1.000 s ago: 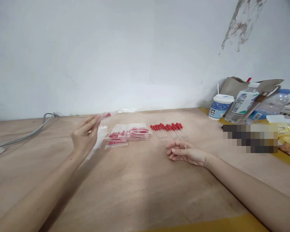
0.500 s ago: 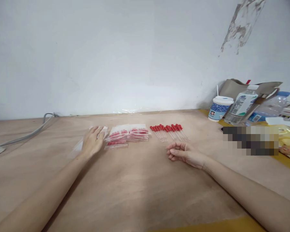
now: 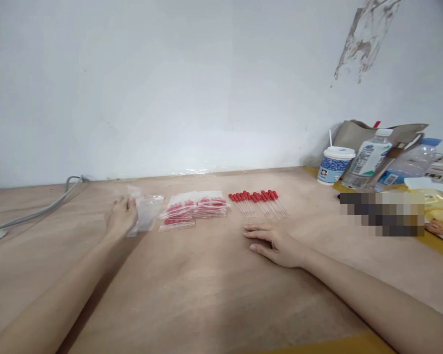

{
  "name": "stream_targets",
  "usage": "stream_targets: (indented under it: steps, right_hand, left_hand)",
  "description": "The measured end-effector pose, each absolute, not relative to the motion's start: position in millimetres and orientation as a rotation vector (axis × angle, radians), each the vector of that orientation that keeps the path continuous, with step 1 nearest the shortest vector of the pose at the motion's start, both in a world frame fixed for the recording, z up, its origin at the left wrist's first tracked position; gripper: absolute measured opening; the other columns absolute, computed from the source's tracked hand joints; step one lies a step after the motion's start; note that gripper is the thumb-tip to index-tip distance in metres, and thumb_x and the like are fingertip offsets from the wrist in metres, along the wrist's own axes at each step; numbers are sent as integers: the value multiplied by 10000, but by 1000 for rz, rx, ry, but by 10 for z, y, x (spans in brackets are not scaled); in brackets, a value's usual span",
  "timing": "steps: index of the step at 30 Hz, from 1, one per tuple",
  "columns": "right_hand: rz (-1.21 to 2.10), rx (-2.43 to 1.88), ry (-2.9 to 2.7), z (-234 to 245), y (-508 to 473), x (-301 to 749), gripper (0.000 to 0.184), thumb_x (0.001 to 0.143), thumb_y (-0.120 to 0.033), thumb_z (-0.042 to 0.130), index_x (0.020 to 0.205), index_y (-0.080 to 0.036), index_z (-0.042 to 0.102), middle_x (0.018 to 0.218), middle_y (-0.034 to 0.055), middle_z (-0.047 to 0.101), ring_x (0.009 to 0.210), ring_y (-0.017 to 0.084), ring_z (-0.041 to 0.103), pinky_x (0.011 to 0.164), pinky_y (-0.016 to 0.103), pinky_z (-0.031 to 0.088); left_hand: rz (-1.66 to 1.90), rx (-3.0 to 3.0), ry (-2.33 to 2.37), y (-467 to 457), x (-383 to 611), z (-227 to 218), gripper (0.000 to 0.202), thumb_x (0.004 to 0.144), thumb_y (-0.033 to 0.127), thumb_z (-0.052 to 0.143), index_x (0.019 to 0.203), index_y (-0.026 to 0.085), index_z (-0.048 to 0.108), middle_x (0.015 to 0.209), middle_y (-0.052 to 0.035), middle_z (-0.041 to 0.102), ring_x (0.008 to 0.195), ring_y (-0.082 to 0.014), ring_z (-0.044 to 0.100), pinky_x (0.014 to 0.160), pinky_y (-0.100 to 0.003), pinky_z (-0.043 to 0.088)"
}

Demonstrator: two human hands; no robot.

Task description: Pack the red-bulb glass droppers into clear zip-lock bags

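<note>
My left hand (image 3: 122,215) is at the left, slightly blurred, its fingers curled and its thumb against the edge of a clear plastic bag (image 3: 133,229). More flat clear bags (image 3: 150,209) lie just right of it. Beside them are piled zip bags (image 3: 211,206) with red-bulbed droppers inside. Loose droppers with red rubber bulbs (image 3: 268,195) and thin clear stems lie in a row, bulbs towards the wall. My right hand (image 3: 276,244) rests in front of these, fingers stretched out, thumb apart, holding nothing.
At the right stand a lidded paper cup (image 3: 335,167) with a straw, a clear bottle (image 3: 369,162), a larger blue-capped bottle (image 3: 415,160) and a yellow packet (image 3: 441,216). A grey cable (image 3: 55,201) runs along the left. The wall (image 3: 192,88) closes off the back.
My left hand has moved left off the flat bags, its fingers now curled at a bag's edge. My right hand has turned palm down, moved slightly left and opened its fingers.
</note>
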State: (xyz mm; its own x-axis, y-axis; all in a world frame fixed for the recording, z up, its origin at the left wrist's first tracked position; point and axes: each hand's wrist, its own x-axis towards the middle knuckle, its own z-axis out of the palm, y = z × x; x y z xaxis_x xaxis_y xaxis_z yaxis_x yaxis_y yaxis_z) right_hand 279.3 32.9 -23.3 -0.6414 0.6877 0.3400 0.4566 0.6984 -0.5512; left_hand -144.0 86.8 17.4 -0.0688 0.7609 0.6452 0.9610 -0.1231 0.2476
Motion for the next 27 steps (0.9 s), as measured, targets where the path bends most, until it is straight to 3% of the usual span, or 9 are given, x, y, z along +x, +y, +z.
stream_targets:
  steps: [2,5,7,10,14,17,21,27]
  right_hand:
    - [570,-872,-2370,-239,338,2793,366,823,-367,483,1159,-244,560,1233,77,528,1146,218,465,962,410,364]
    - [556,-870,-2380,-241,342,2791,368,822,-361,488,1159,-234,560,1235,81,525,1148,215,462,964,402,361]
    - [555,-868,-2379,-243,335,2790,364,820,-355,491,1151,-225,566,1228,83,532,1145,212,463,962,393,363]
    - [556,-885,-2329,-253,323,2782,317,822,-325,485,1097,-214,596,1162,81,576,1070,197,516,912,361,401]
    - [389,-1030,-2188,-246,393,2720,216,816,-260,461,897,-193,649,863,71,645,788,170,578,720,307,447]
    - [188,-1182,-2129,-189,561,2601,180,783,-224,476,795,-177,649,750,58,619,708,162,550,673,284,416]
    - [-3,-1454,-2060,-81,863,2338,190,772,-237,481,797,-173,658,796,64,632,786,177,549,702,277,379]
    - [-36,-1844,-2004,-34,1140,1950,388,829,-422,384,813,-161,671,879,121,652,852,236,572,703,328,366]
  left_hand:
    - [-1073,-1914,-1776,779,-1221,327,373,951,315,244,1167,176,515,1198,-125,526,1198,-303,391,940,-509,359]
    - [-1004,-2210,-1578,515,-687,400,402,929,396,288,1240,218,471,1291,-47,470,1227,-225,375,1014,-397,330]
    - [-736,-2637,-1322,293,-298,328,405,942,350,272,1303,216,398,1375,-44,359,1286,-223,265,1054,-437,234]
    - [-426,-2933,-1095,19,105,143,407,940,322,312,1344,270,317,1397,-24,317,1306,-221,212,1065,-474,164]
    - [-468,-2975,-1136,-117,196,42,432,913,342,392,1333,257,340,1371,-55,362,1280,-250,265,1044,-491,206]
    - [-525,-3039,-1202,-132,123,55,384,904,326,415,1284,272,415,1345,-46,399,1235,-242,350,1012,-447,302]
    - [-586,-3131,-1242,-156,70,-20,400,882,317,456,1277,261,422,1317,-54,436,1208,-233,393,984,-410,360]
    - [-715,-3115,-1272,-174,86,-89,416,867,316,481,1270,247,401,1260,-58,491,1143,-233,458,947,-391,395]
